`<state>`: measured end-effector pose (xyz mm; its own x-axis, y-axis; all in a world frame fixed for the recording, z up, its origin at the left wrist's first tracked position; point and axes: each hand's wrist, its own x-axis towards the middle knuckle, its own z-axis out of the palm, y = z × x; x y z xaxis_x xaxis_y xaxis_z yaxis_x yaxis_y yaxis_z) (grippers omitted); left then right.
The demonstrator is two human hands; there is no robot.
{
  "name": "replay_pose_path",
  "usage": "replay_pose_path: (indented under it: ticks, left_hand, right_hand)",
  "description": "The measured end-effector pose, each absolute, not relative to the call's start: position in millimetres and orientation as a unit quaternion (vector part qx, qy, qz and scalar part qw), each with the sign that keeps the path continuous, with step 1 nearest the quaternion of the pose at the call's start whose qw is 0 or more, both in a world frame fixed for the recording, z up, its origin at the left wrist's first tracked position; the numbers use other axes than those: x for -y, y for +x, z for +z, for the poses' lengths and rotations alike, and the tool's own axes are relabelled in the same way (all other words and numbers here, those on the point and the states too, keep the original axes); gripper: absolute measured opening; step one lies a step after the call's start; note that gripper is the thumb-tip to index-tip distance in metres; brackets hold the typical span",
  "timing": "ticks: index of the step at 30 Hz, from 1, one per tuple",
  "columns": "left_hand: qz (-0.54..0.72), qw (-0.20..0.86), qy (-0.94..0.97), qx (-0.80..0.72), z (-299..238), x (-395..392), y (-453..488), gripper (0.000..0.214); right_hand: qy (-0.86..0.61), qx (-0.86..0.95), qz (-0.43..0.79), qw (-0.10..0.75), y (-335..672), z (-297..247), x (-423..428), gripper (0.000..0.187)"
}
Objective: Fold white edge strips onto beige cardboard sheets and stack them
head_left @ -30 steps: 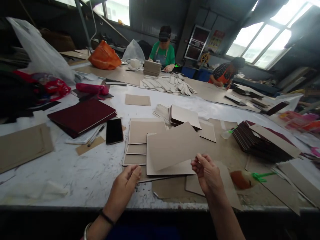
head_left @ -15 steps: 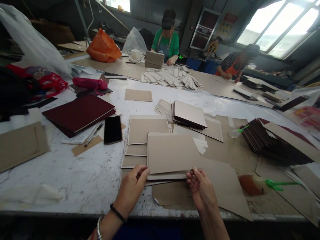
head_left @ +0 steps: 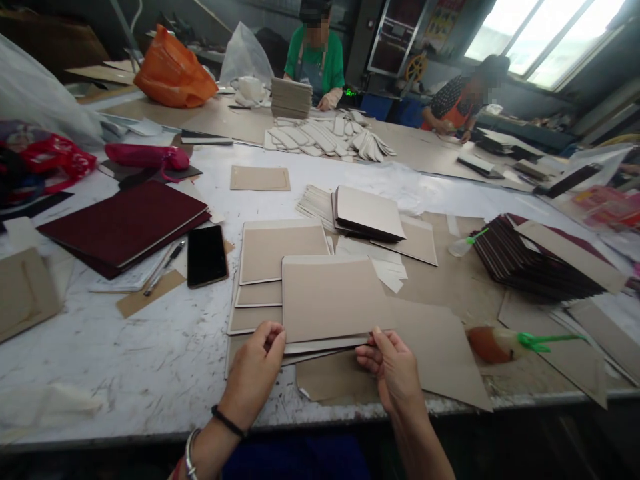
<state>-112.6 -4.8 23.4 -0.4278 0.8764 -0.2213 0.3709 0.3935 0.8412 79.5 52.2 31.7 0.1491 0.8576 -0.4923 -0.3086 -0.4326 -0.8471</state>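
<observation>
Left hand (head_left: 255, 363): at the tabletop's near edge. I see the thumb on top and the fingers curled under, pinching the near left corner of the grey board (head_left: 330, 297).
Right hand (head_left: 395, 373): thumb and forefinger pinch the board's near right corner; the other fingers are tucked below it.
Grey board: it lies flat on the stack of boards (head_left: 260, 313), near the middle of the near edge. I judge the two-corner hold keeps it level and square with the boards beneath.
Stack of boards: the lower boards jut out in steps to the left, so their edges are not flush.
Cardboard sheet (head_left: 440, 347): it lies under the stack and overhangs the near edge by the right hand.
Orange tool with green handle (head_left: 500, 343): it lies on its side just right of that sheet, within reach.
Table (head_left: 150, 360): white and scuffed, bare on the near left.
Phone (head_left: 207, 255): face down left of the stack, clear of the boards.
Maroon covers (head_left: 123, 223): piled toward the left edge, with a pen (head_left: 165, 259) beside them.
Dark cover stack (head_left: 535, 267): fanned out toward the right edge.
Small board pile (head_left: 367, 212): at mid-table, beyond the stack.
White strips (head_left: 330, 137): heaped at the far side, in front of a person in green (head_left: 315, 57).
</observation>
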Motion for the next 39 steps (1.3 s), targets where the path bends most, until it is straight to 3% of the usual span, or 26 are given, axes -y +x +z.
replay_pose_path:
  ticks: [19,27,39]
  left_hand:
    - [0.35,0.32,0.411,-0.778,27,4,-110,0.027]
    - [0.434,0.503,0.253,-0.704,28,-8,-116,0.034]
    - [0.442,0.54,0.184,-0.692,33,-13,-118,0.011]
  right_hand:
    - [-0.63,0.283,0.596,0.409,87,24,-55,0.032]
    - [-0.623,0.266,0.613,0.408,86,27,-53,0.03]
    - [-0.624,0.255,0.619,0.403,87,25,-52,0.032]
